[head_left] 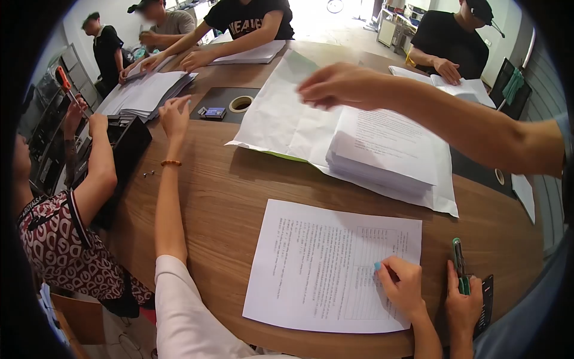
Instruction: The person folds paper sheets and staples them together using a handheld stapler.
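Note:
My left hand (174, 119), a beaded bracelet at its wrist, is raised near the corner of a paper stack (143, 96) at the far left. Its fingers are partly bent and apart, with nothing seen between them. My right hand (402, 288) rests on the right part of a printed sheet (311, 269), which lies flat on the wooden table (203, 179). Its fingers are curled in, one blue nail showing; whatever they hold, if anything, is hidden. Beyond the sheet, a thick stack of printed pages (382, 149) sits on white wrapping paper (287, 113).
At right, a person's blurred arm (430, 113) reaches across; their other hand (463, 311) holds a green-handled tool (458, 257). At left, someone holds a red-handled screwdriver (64, 79) over a black case (125, 149). Small screws (148, 174), a tape roll (241, 104) and a blue box (212, 112) lie there.

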### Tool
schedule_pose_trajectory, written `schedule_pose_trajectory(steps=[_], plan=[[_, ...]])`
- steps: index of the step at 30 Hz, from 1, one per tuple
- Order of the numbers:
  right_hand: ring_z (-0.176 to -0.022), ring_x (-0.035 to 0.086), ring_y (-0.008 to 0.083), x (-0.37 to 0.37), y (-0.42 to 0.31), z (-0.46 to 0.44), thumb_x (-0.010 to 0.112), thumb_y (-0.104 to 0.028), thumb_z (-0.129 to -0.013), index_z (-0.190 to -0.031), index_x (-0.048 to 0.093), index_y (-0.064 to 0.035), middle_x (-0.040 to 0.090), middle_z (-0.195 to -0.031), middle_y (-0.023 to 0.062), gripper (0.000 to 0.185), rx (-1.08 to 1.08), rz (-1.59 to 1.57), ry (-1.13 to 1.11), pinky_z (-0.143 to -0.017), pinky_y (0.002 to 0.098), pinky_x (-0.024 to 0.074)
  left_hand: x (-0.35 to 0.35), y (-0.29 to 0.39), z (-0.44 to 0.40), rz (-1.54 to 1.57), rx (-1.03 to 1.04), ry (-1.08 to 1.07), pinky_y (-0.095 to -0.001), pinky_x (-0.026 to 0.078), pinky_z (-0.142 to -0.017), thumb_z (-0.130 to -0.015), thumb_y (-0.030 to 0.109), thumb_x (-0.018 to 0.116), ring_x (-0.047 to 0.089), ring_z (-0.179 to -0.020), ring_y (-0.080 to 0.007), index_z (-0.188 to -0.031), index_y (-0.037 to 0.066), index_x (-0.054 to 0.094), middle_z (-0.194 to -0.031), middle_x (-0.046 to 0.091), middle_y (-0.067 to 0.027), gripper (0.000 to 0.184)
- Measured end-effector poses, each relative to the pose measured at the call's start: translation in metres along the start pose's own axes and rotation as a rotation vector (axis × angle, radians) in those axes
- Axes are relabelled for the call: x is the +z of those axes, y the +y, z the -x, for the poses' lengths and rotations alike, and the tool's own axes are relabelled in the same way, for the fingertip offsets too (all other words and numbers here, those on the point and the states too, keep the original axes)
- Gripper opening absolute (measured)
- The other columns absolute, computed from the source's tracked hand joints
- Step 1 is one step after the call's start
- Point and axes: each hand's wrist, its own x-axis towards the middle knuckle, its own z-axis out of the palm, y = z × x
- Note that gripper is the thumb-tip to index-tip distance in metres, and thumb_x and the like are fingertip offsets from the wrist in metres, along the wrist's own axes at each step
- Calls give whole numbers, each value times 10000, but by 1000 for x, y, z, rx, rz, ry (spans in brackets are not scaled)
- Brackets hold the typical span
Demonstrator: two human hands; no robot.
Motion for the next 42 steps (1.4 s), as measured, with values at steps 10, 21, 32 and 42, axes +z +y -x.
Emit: schedule_pose_trajectory(steps=[10,21,32,42], plan=[[-445,542,173,0,2,3,655,-64,-803,-722,608,-4,575,-578,93,112,44,1,7,-434,281,397,18,-43,36,220,-533,-377,-345,496,-775,-861,289,607,649,-810,-272,-1041,86,703,-969,695,-111,287],[-478,563,192,-3,-6,2,637,-74,-832,-750,605,9,574,-578,113,121,24,42,-6,-454,288,401,-17,-48,43,994,-1101,289,-182,363,-506,-907,170,553,527,-594,-41,-948,82,712,-736,613,31,187],[-455,485,144,1,1,4,624,-83,-841,-744,591,10,524,-550,98,138,12,61,36,-451,275,361,-28,5,45,680,-750,-184,-218,446,-569,-900,158,549,546,-640,-75,-935,36,714,-747,636,-18,209],[-523,589,248,-1,-7,7,626,-79,-821,-764,605,10,595,-634,140,108,-15,114,45,-498,330,431,-16,-9,43,813,-760,-215,-204,431,-611,-921,154,540,533,-671,-67,-971,2,704,-791,645,-21,229]])
